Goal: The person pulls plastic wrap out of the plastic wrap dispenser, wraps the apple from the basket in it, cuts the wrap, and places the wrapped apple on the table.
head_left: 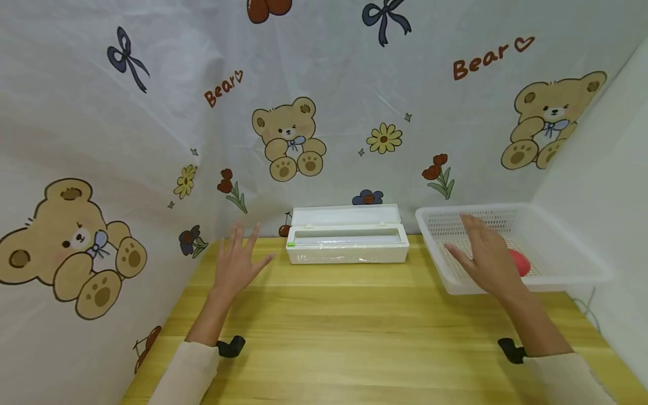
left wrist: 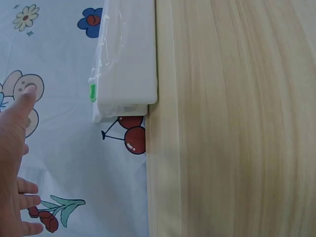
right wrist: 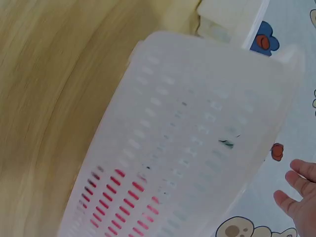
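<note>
My left hand (head_left: 235, 264) is held up with its fingers spread, left of a long white box (head_left: 349, 254) at the back of the table. The box's lid (head_left: 346, 215) stands raised, and a clear film and a green tab show on its front. Over the near left part of a white plastic basket (head_left: 562, 242) I hold my right hand (head_left: 488, 259), fingers extended and nothing in them. Inside the basket lies a red object (head_left: 520, 263), partly hidden behind that hand. In the right wrist view, red shows through the slots of the basket wall (right wrist: 173, 108).
A wooden table (head_left: 344, 326) spans the foreground. Behind and to the left hangs a pale cloth (head_left: 344, 84) printed with bears and flowers. A thin cable (head_left: 587, 306) runs near the right table edge. Both wrists wear black mounts (head_left: 231, 347).
</note>
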Demonstrator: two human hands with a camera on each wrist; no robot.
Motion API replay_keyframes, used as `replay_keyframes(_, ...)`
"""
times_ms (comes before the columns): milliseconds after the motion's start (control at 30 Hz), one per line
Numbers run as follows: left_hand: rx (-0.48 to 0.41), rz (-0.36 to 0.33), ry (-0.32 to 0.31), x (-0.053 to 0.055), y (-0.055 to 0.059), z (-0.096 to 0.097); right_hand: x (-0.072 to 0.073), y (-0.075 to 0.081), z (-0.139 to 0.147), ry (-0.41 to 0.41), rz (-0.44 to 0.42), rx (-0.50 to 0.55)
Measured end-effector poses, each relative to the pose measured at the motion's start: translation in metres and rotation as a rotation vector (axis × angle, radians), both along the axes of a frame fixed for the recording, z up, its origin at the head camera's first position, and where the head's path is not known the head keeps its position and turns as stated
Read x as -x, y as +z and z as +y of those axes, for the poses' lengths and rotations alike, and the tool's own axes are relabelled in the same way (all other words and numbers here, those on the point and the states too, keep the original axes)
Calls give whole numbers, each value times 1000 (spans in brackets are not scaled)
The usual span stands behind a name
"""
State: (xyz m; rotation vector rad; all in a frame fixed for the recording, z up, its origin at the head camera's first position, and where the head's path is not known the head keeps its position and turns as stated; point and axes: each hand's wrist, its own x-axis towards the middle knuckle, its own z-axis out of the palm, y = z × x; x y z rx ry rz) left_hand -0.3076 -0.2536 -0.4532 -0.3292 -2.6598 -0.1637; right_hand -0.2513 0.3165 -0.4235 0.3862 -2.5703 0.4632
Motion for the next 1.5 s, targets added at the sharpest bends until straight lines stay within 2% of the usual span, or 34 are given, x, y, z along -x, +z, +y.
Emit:
replay_keyframes(100, -73, 15, -20, -1, 0, 3, -3, 4, -12, 40, 23, 83)
replay_keyframes(200, -159, -13, -27, -3, -1, 7, -8, 5, -24, 36, 22, 139)
replay_keyframes(367, -317, -146, -52, -5, -7, 16, -14, -1, -43, 38, 92, 150)
replay_keyframes(500, -430, -263, -55, -4, -16, 23, -18, -9, -60, 95, 182, 134)
replay_keyframes(600, -474, -321, -44, -3, -22, 28, -19, -12, -74, 153, 201, 134)
replay_keyframes(700, -509, -354, -40, -1, -27, 32, -19, -15, -89, 190, 151, 157)
replay_keyframes(867, -612, -396, -92, 6, -34, 37, -15, -26, -108, 194, -49, 302)
replay_keyframes(1000, -675, -433, -137, 12, -43, 39, -9, -38, -116, 168, -194, 431)
replay_keyframes(1133, -704, -454, -142, 16, -52, 41, -2, -47, -120, 112, -289, 486)
replay_keyframes(1300, -744, -482, -134, 20, -57, 45, 4, -54, -122, 44, -362, 553)
replay_keyframes(1500, -783, -483, -153, 23, -61, 50, 12, -61, -125, 28, -398, 637)
